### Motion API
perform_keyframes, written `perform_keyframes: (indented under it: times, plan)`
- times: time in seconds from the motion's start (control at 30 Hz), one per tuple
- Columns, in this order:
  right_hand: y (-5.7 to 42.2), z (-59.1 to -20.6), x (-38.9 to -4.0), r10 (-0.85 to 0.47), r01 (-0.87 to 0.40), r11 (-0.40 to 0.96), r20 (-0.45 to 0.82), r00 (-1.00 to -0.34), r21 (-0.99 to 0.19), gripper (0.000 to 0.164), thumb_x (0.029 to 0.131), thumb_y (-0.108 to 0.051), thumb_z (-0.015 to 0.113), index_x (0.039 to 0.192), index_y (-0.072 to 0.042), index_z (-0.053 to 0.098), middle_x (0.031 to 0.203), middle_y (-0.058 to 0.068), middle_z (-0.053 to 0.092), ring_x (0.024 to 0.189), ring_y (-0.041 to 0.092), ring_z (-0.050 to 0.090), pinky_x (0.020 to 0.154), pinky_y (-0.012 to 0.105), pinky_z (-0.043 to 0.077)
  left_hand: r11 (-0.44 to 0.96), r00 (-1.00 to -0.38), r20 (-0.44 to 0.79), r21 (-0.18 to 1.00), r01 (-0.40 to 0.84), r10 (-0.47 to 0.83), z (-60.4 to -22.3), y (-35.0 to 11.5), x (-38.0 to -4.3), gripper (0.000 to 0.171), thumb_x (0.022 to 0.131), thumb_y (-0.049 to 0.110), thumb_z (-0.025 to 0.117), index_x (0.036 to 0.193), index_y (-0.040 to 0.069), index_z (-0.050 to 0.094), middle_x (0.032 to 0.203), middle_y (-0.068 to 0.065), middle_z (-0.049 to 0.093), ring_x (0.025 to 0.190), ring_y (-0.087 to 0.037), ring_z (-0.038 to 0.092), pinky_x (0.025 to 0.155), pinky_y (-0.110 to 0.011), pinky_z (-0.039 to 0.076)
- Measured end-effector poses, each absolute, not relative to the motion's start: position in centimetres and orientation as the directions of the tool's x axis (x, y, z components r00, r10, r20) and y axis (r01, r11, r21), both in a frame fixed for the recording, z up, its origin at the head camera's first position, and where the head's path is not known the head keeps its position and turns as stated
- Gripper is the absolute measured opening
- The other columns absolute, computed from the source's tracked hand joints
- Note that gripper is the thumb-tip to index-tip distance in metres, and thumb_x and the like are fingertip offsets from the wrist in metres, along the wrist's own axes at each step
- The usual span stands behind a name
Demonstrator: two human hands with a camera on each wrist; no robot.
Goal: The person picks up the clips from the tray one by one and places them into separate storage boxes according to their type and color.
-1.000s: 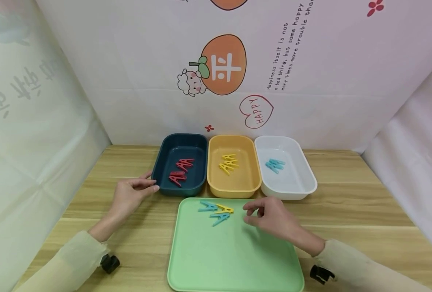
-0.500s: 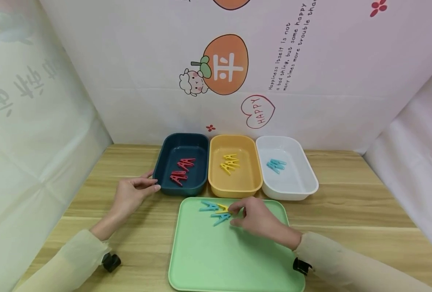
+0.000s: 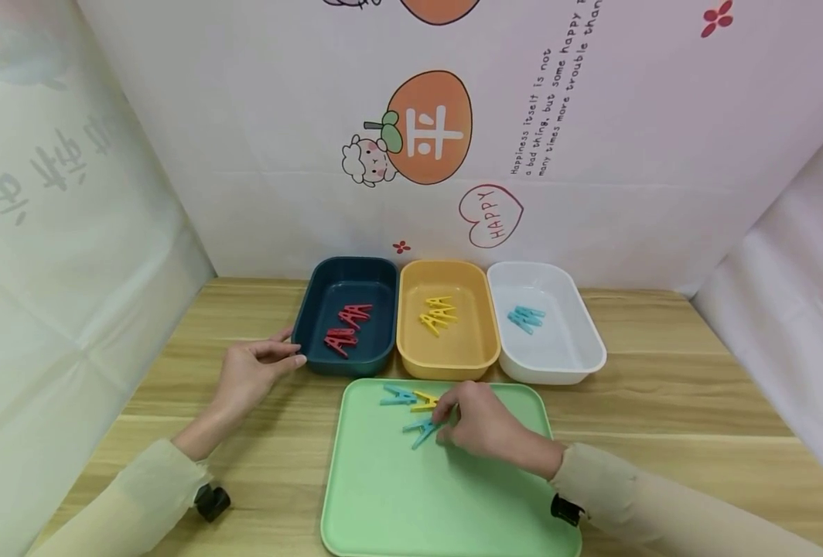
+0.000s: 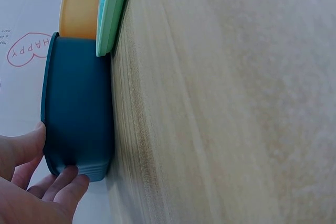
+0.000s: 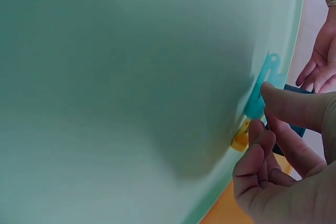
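In the head view my right hand [image 3: 479, 422] is over the green tray [image 3: 384, 495], pinching a light-blue clothespin [image 3: 421, 430] between thumb and index finger. The right wrist view shows that pinched clothespin [image 5: 257, 95] close up, with a yellow one [image 5: 240, 136] just behind it. Beyond the fingertips lie the yellow clothespin [image 3: 423, 401] and another light-blue one [image 3: 399, 395] near the tray's far edge. My left hand [image 3: 247, 377] holds the near left corner of the dark blue box [image 3: 345, 367]; in the left wrist view the thumb is at its rim and the fingers on its outer wall.
Behind the tray stand three boxes side by side: the dark blue one with several red clothespins [image 3: 342, 340], a yellow box [image 3: 446, 368] with several yellow clothespins [image 3: 439, 316], and a white box [image 3: 558, 363] with light-blue clothespins [image 3: 526, 318]. A printed cloth [image 3: 279, 193] hangs behind.
My right hand has moved left across the tray to the clothespins and taken hold of the nearest light-blue one, which has turned and shifted slightly towards me. The left hand stays put.
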State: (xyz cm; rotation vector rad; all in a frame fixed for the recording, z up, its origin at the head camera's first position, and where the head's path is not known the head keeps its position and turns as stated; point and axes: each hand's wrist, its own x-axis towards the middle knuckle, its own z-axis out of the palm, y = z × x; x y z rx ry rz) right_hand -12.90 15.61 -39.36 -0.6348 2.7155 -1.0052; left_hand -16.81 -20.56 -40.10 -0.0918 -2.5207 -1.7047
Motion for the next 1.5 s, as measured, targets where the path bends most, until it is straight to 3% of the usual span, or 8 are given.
perform_keyframes:
  times: [0.23,0.63,1.03,1.3,1.5]
  plan:
    - [15.3,-39.6,-13.0,-0.443,-0.321,0.677,-0.019,-0.896,-0.662,0.026,0.073,0.008,0.091,0.093,-0.005,0.081,0.082,-0.004,0.073,0.078,0.016,0.065,0.071,0.032,0.056,0.373,-0.993,0.119,0.922,0.107,-0.008,-40.2,-20.6,-16.7,0.028,0.094,0.01,0.083,0.115,-0.008,0.077,0.145,-0.015,0.061,0.137,-0.033,0.057,0.085,-0.012,0.053]
    - [16.1,-39.9,-12.7,-0.453,-0.306,0.699,-0.069,-0.889,-0.646,0.016,0.084,0.004,0.085,0.086,-0.011,0.081,0.076,-0.008,0.066,0.071,0.012,0.058,0.063,0.028,0.052,0.368,-0.993,0.117,0.924,0.106,-0.01,-40.3,-20.5,-16.8,0.028,0.094,0.01,0.083,0.115,-0.008,0.077,0.145,-0.015,0.062,0.137,-0.032,0.057,0.085,-0.012,0.053]
    - [19.9,-39.9,-11.3,-0.351,-0.243,0.74,-0.052,-0.935,-0.627,0.019,0.08,0.004,0.089,0.081,-0.013,0.079,0.072,-0.009,0.064,0.068,0.009,0.057,0.061,0.025,0.05,0.378,-0.994,0.111,0.921,0.1,-0.009,-40.1,-20.5,-16.8,0.028,0.094,0.011,0.083,0.115,-0.007,0.077,0.146,-0.016,0.06,0.137,-0.033,0.056,0.084,-0.012,0.053]
    - [20.7,-40.1,-11.1,-0.354,-0.243,0.7,-0.03,-0.935,-0.671,0.025,0.075,0.0,0.093,0.098,-0.005,0.084,0.076,-0.008,0.068,0.069,0.009,0.058,0.061,0.025,0.05,0.379,-0.995,0.098,0.922,0.084,-0.019,-40.0,-20.5,-16.7,0.029,0.094,0.011,0.083,0.115,-0.007,0.077,0.145,-0.014,0.061,0.138,-0.032,0.056,0.085,-0.011,0.053]
    - [20.7,-40.4,-11.0,-0.356,-0.266,0.692,0.003,-0.934,-0.671,0.018,0.076,-0.001,0.093,0.089,-0.01,0.085,0.075,-0.01,0.069,0.069,0.008,0.058,0.059,0.024,0.05,0.392,-0.994,0.111,0.915,0.097,-0.013,-40.1,-20.5,-16.8,0.028,0.094,0.01,0.082,0.116,-0.006,0.077,0.147,-0.014,0.06,0.136,-0.032,0.057,0.085,-0.012,0.053]
